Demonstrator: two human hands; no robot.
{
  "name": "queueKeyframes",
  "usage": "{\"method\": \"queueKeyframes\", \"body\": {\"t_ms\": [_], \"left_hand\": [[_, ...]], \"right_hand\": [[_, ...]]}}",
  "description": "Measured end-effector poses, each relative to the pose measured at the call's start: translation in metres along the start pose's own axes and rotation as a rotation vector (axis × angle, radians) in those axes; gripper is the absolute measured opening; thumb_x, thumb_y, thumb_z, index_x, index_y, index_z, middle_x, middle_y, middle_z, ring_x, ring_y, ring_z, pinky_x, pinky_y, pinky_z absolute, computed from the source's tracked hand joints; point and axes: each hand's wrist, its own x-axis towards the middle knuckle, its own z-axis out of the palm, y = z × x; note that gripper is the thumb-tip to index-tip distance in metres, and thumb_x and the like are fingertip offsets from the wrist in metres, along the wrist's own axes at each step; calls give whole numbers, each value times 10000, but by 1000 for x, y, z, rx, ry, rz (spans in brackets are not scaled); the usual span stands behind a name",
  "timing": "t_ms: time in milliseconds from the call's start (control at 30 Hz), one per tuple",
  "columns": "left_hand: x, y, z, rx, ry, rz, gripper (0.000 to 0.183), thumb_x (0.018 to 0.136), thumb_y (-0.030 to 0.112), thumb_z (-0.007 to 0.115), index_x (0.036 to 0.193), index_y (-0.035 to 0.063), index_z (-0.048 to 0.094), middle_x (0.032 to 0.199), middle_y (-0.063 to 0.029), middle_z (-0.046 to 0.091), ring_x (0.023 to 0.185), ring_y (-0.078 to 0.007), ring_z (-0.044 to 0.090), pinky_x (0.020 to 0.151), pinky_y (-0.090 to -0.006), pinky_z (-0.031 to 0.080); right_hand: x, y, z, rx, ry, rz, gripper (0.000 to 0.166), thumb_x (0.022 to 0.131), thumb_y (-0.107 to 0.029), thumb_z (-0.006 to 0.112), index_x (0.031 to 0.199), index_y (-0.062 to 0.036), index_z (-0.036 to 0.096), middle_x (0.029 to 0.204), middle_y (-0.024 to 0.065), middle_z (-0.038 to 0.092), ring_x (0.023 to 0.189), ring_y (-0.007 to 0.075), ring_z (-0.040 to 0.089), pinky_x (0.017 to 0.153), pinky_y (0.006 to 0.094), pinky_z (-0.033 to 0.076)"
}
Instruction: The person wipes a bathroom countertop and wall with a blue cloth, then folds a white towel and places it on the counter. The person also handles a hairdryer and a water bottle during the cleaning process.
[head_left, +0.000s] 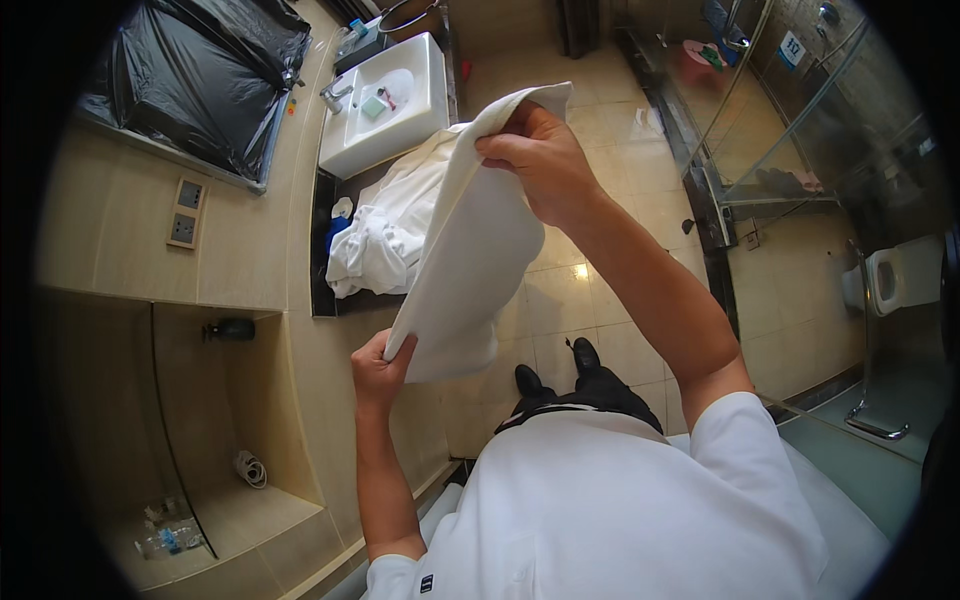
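Note:
A white towel (480, 247) hangs stretched between my two hands, in front of my body. My left hand (382, 367) pinches its near corner between thumb and fingers. Farther out, my right hand (532, 150) grips the far part of the same edge, with some fingertips hidden by the cloth. Beyond the towel, a heap of crumpled white cloth (375, 251) lies on the dark countertop (323, 289), beside the white washbasin (390, 139). The towel covers part of this heap's right side.
A green bar, probably soap (373, 107), lies in the basin near the faucet (334, 96). Black plastic sheeting (202, 82) covers a wall panel at upper left. A wall niche (300, 420) holds a coiled white cable (250, 469) and plastic bottles (176, 536). Glass partitions and a toilet (889, 281) are right.

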Motion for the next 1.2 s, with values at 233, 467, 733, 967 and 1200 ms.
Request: {"method": "queueKeyframes", "body": {"t_ms": [233,467,733,967,1200], "left_hand": [[-3,-3,2,-298,-126,-132,193,1029,162,635,1019,-9,725,757,106,530,679,-6,413,576,-207,346],[-7,-8,0,-576,-211,-282,206,1023,152,613,965,-10,726,789,76,595,706,-16,478,630,-211,374],[-13,16,12,-888,-459,-439,326,933,147,608,1142,-80,713,1069,-99,741,978,-160,682,908,-299,495],[-5,22,40,-1323,-406,-421,526,961,184,567,1394,-109,503,1358,-223,617,1238,-305,622,1085,-441,464],[-11,13,59,-1620,-266,-461,630,1008,325,507,1532,1,381,1521,-194,493,1411,-368,463,1183,-564,341]], "right_hand": [[6,6,-12,-14,43,13,287,858,-12,688,1141,8,643,1070,97,684,955,187,649,876,319,532],[9,23,-31,47,78,111,254,864,-11,684,1115,-13,642,1063,86,683,953,192,658,850,330,555],[19,59,-61,-44,189,256,217,874,-14,681,1082,-18,622,1004,90,678,877,209,683,788,366,602],[-7,138,-113,54,210,537,164,928,-55,641,1089,-54,613,958,64,704,853,196,699,758,385,571],[-123,262,-210,-344,296,879,148,904,-139,651,1037,-78,629,819,38,637,780,185,649,738,362,538]]}}
